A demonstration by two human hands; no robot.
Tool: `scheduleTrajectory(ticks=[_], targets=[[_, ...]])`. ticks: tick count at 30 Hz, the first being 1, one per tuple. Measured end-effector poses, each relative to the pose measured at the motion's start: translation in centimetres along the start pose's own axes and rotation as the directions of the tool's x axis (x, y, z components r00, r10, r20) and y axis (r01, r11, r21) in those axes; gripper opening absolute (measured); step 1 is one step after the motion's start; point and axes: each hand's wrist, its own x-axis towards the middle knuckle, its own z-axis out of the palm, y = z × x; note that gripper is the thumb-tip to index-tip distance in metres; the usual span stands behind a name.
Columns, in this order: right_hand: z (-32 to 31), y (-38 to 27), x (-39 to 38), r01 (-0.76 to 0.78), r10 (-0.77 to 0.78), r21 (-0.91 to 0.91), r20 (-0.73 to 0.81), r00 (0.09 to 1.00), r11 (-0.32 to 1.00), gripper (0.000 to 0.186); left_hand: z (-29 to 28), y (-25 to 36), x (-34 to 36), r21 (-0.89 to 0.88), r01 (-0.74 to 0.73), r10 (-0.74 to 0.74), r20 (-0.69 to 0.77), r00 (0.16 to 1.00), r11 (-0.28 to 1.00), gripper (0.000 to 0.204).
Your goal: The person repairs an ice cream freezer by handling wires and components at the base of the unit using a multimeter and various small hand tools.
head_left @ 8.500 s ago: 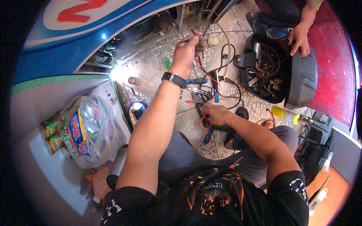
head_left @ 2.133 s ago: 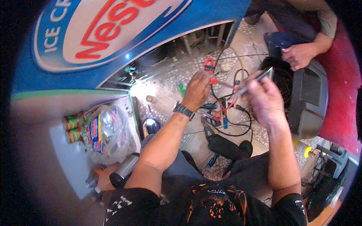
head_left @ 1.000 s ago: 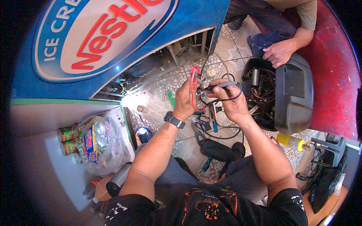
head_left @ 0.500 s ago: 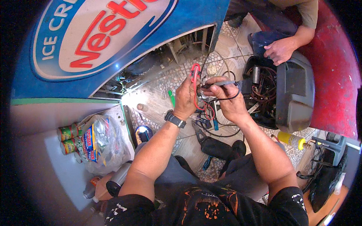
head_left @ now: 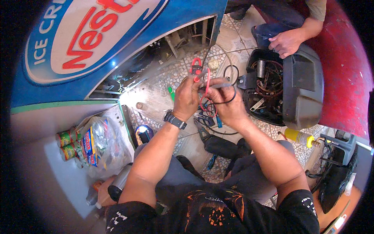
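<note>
My left hand (head_left: 186, 97), with a watch on its wrist, is closed around a red and black clamp meter (head_left: 196, 69), its red jaw pointing away from me. A red test lead (head_left: 208, 81) loops down from between my hands. Close beside it, the fingers of my right hand (head_left: 230, 105) pinch a black test lead (head_left: 235, 93); a greyish slim piece shows at the fingertips, its end partly hidden. Below the hands, large dark-handled pliers (head_left: 202, 130) and a blue-handled tool (head_left: 219, 122) lie on the floor.
A blue freezer cabinet (head_left: 136, 64) with an open lower compartment stands at the far left. An open black case (head_left: 302, 91) holds wires and tools; another person's hand (head_left: 286, 42) rests at its edge. A yellow cylinder (head_left: 298, 137) lies at right, a plastic bag (head_left: 113, 144) at left.
My hands have shifted slightly left in view and turned, so more of the clamp meter shows. The right hand has rolled over the black lead. The whole view has also moved a little.
</note>
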Motion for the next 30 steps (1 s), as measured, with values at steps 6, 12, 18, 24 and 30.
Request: scheduleTrajectory(ticks=[6, 12, 18, 24, 30], targets=[[1.1, -0.6, -4.0, -0.196, 0.201, 0.056, -0.099, 0.975, 0.979, 0.017, 0.9, 0.8, -3.9, -0.087, 0.106, -0.094, 0.130, 0.987, 0.991, 0.016], [-0.1, 1.5, -6.0, -0.238, 0.269, 0.166, -0.195, 0.943, 0.957, 0.019, 2.9, 2.8, -4.6, -0.099, 0.058, -0.049, 0.095, 0.994, 0.993, 0.017], [-0.7, 0.3, -5.5, -0.216, 0.238, 0.124, -0.214, 0.947, 0.969, 0.020, 3.8, 3.5, -4.4, -0.162, 0.111, -0.094, 0.110, 0.989, 0.981, 0.024], [-0.8, 0.2, -5.1, -0.233, 0.243, 0.072, -0.212, 0.947, 0.970, 0.021, 3.8, 3.1, -3.9, -0.125, 0.056, -0.049, 0.057, 0.997, 0.991, 0.021], [-0.8, 0.8, -4.8, -0.206, 0.203, 0.008, -0.210, 0.956, 0.978, 0.021, 3.8, 2.8, -3.5, -0.145, 0.074, -0.061, 0.091, 0.994, 0.987, 0.015]])
